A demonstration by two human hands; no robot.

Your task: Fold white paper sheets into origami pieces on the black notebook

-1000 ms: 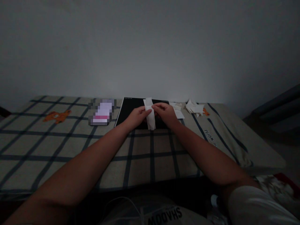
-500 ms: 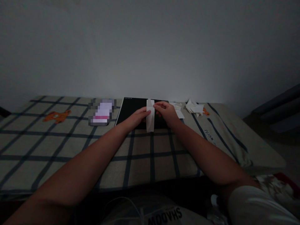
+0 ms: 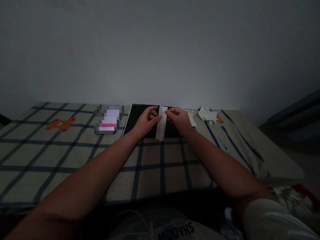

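A narrow folded strip of white paper (image 3: 161, 128) stands between my two hands above a black board (image 3: 136, 116) lying on the checked cloth. My left hand (image 3: 147, 121) pinches the strip's upper left side. Fingers of my right hand (image 3: 178, 120) pinch its upper right edge. The strip's lower end hangs down to the board's near edge. The room is dim.
A pixelated purple and pink object (image 3: 109, 119) lies left of the board. Loose white paper pieces (image 3: 207, 115) lie to the right, near the wall. The checked cloth (image 3: 75, 150) covers a low surface, with a grey wall behind. An orange bear print (image 3: 60, 124) marks the cloth at left.
Both hands have shifted slightly up and back along the strip. The strip has turned a little, its lower end now pointing left of where it was.
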